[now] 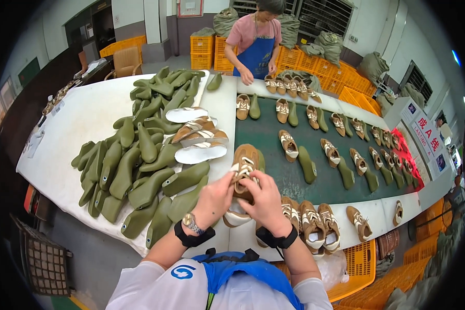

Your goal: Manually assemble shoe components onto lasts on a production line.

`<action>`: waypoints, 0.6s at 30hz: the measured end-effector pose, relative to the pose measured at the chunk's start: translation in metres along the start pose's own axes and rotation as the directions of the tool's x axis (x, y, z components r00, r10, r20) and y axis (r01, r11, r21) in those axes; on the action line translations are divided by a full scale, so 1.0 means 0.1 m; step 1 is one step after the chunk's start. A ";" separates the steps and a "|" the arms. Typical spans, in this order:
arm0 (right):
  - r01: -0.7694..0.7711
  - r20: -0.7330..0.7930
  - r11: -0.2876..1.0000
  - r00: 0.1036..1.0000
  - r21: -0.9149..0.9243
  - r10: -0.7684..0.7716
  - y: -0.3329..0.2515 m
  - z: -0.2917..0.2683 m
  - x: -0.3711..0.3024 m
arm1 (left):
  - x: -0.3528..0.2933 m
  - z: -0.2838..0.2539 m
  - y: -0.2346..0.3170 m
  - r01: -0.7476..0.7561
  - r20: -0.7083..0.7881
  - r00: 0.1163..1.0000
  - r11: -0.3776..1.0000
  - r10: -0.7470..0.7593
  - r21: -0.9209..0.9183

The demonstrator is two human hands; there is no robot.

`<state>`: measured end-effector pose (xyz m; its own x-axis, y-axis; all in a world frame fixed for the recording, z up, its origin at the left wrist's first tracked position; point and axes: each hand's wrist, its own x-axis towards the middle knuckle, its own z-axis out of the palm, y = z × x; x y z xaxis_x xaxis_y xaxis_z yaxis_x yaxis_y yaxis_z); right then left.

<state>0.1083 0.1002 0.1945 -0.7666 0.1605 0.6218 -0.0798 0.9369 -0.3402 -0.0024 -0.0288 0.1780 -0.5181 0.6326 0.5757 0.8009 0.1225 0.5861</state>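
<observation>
Both hands hold a brown shoe (247, 157) with white laces, its toe pointing away from me. My left hand (215, 199) pinches the left side of its collar, and my right hand (265, 200) grips the right side near the tongue. Just behind the shoe, part of a green shoe last (262, 161) shows. Below my fingers lies another pale-soled shoe (236, 219), partly covered by my hands. To the left, brown uppers (204, 135) sit among white soles (200, 152). Close to my right wrist stand several finished-looking brown shoes (312, 222).
A large pile of green lasts (126, 173) covers the white table (57, 139) on the left. Rows of shoes and lasts rest on the dark green conveyor belt (263, 139). Across it stands a person in a blue apron (257, 56). Orange crates (359, 266) sit below right.
</observation>
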 end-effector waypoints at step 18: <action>-0.126 0.344 0.984 0.936 0.124 0.076 0.80 0.63 0.12 | 0.09 0.44 -0.76 0.102 0.096 0.991 0.991 -0.094 -0.087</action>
<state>0.0531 0.1576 0.1304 -0.9426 0.1148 0.3135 -0.0614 0.8634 -0.5007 -0.0547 0.0018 0.1134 -0.5596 0.6887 0.4610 0.7149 0.1198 0.6889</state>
